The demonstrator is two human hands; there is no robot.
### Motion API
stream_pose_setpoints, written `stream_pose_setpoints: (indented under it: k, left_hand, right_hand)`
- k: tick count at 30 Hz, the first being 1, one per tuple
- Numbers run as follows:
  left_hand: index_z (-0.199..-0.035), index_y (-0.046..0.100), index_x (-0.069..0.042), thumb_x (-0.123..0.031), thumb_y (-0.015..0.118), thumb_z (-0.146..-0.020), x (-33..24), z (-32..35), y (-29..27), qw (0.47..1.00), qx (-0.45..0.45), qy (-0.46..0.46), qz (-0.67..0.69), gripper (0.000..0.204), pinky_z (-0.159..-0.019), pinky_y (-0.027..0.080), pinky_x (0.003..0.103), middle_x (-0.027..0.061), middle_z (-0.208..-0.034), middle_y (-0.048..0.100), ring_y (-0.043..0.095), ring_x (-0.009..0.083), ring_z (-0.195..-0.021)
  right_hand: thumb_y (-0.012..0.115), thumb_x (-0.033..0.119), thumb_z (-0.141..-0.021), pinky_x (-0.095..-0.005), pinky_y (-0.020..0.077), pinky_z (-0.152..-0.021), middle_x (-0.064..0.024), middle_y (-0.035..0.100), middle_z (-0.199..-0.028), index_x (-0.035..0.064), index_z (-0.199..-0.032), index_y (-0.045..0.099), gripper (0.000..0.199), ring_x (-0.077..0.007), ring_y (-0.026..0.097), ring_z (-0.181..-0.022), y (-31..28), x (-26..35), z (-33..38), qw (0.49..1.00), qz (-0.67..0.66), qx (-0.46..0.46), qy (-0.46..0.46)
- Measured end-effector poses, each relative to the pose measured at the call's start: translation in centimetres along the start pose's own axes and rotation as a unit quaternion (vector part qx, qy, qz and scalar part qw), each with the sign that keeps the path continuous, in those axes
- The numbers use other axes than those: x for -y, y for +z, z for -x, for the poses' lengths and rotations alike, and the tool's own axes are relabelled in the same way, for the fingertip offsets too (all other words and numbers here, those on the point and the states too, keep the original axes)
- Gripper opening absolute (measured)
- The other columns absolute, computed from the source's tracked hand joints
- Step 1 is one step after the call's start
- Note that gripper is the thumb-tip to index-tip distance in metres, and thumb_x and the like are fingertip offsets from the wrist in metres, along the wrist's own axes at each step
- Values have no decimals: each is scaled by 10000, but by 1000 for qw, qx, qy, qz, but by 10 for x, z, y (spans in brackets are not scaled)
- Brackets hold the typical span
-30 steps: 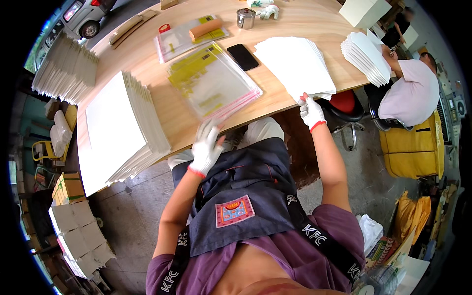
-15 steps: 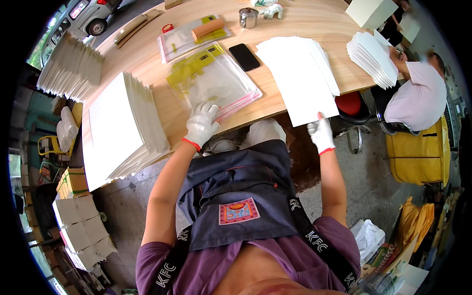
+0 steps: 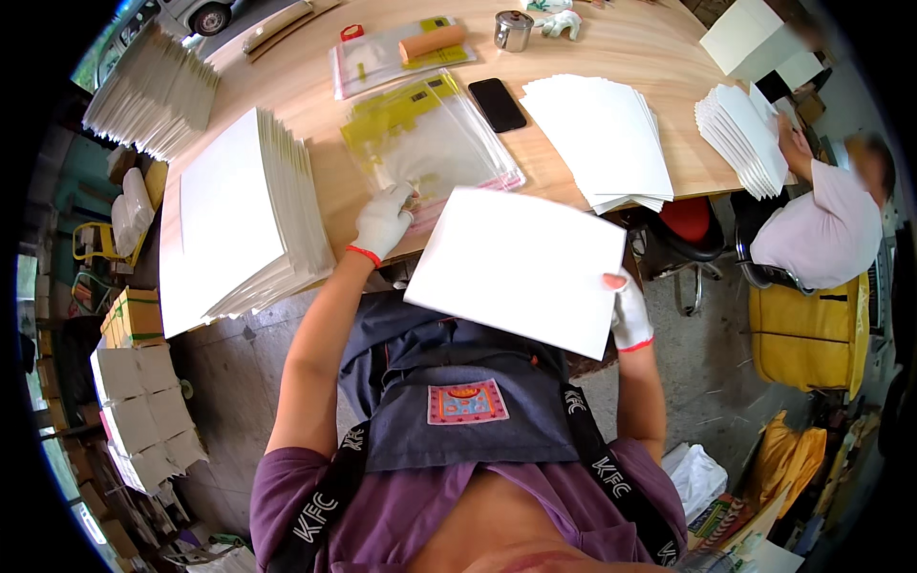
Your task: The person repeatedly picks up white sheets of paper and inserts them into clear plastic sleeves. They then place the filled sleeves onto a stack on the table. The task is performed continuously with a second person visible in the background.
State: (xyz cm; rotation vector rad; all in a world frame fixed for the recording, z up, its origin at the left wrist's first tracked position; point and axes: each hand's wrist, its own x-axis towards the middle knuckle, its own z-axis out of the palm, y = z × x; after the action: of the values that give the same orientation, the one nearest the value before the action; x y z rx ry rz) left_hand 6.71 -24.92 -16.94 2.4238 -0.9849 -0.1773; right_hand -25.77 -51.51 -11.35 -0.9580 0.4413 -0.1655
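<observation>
Pinching the white sheet (image 3: 516, 267) by its right edge, your right grip (image 3: 628, 310) holds it above your apron (image 3: 420, 353); your left grip (image 3: 384, 222), its closure indiscernible, rests at the clear sleeves (image 3: 439, 143) on the worktop (image 3: 325, 158), a black phone (image 3: 498, 105) beyond

A plain white rectangular sheet (image 3: 516, 267) — tilted, its right edge in the right hand (image 3: 629, 311) — is held off the near side of the clear plastic bags (image 3: 437, 151), which lie flat, piled, yellow-printed, pink-edged.
</observation>
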Motion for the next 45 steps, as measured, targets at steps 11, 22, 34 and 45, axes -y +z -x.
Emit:
stream_pose_setpoints:
  k: [11, 22, 34, 45]
  left_hand:
    - [-1027, 613, -171, -64, 576, -723, 6, 15, -1, 990, -76, 63, -98, 324, -744, 502, 415, 47, -1004, 602, 578, 274, -967]
    - [-1078, 617, -148, 39, 528, -744, -9, 11, -37, 994, -33, 78, 74, 394, -623, 488, 352, 70, -881, 580, 613, 233, -716]
    - [-1466, 269, -115, 165, 418, -748, -45, 49, 38, 817, -298, -144, 472, 785, -755, 536, 270, 74, -1192, 573, 616, 154, -906]
    - [-1397, 402, -48, -439, 303, -983, -22, 52, 123, 346, -109, -274, 891, 579, -1016, 435, 433, 169, -1355, 497, 504, 352, -1204]
  right_hand:
    - [547, 135, -888, -245, 501, -595, -65, 642, -982, 32, -1110, 555, 245, -156, 639, -791, -28, -80, -8, 986, -28, -132, 97]
    - [592, 145, -908, -212, 422, -483, -12, 606, -795, 50, -1051, 556, 175, -90, 555, -587, 40, -54, -1, 971, -147, -187, 31]
    - [529, 197, -968, -222, 377, -424, -6, 586, -773, 97, -1082, 533, 152, -92, 545, -546, 64, -76, 10, 982, -134, -125, 33]
    - [518, 178, -964, -211, 365, -419, -49, 601, -874, 20, -1229, 456, 315, -80, 525, -546, 80, -48, 7, 996, -70, -59, 7]
